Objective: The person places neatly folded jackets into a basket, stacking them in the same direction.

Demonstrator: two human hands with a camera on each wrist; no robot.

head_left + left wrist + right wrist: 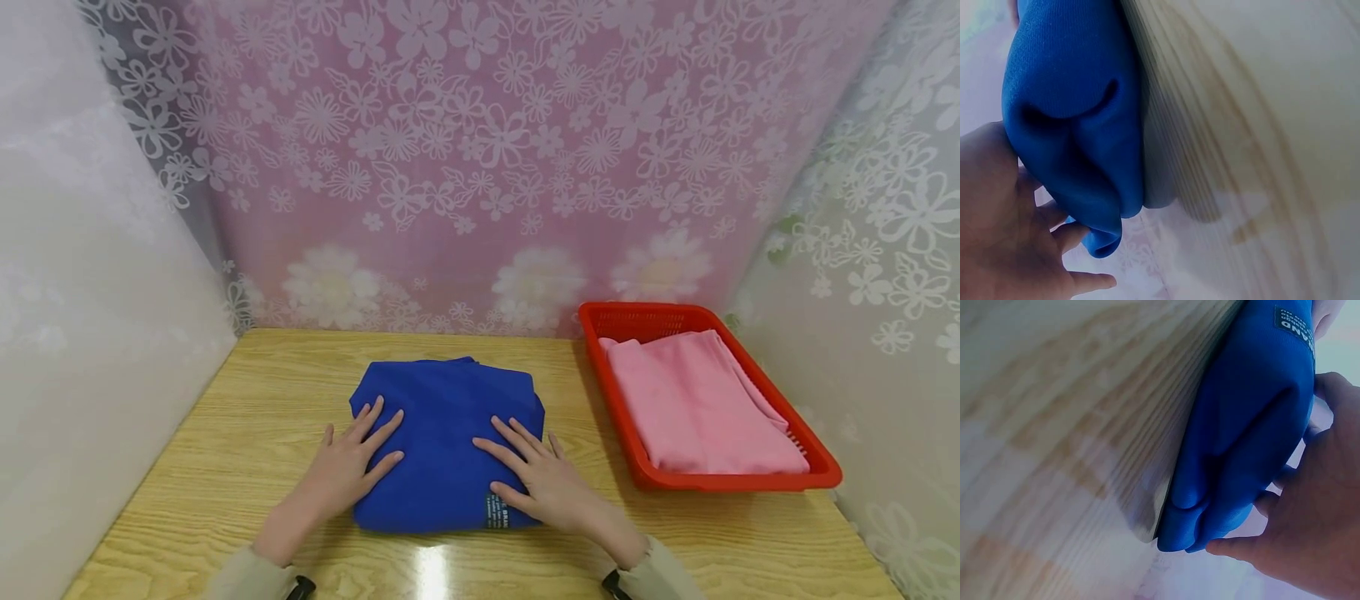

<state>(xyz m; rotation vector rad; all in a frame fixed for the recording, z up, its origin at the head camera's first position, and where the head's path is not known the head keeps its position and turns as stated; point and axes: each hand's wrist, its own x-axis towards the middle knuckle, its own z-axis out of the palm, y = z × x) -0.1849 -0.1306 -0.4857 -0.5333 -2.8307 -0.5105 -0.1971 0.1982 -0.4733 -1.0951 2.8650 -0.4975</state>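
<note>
A folded blue garment point(442, 450) lies on the wooden table, with a dark printed label point(497, 510) at its near right corner. My left hand point(347, 467) rests on its left side, fingers spread and mostly straight. On the right side lies my right hand point(543, 479), also with spread fingers, its thumb beside the label. In the left wrist view, folds of the blue garment point(1072, 112) bulge at its side edge next to the left hand point(1016, 225). The right wrist view shows the layered side of the blue garment point(1241, 431) beside the right hand point(1310, 506).
A red plastic basket point(648, 478) stands to the right on the table point(262, 417), holding a folded pink cloth point(697, 404). Floral-patterned sheets point(480, 167) hang behind and along both sides of the table.
</note>
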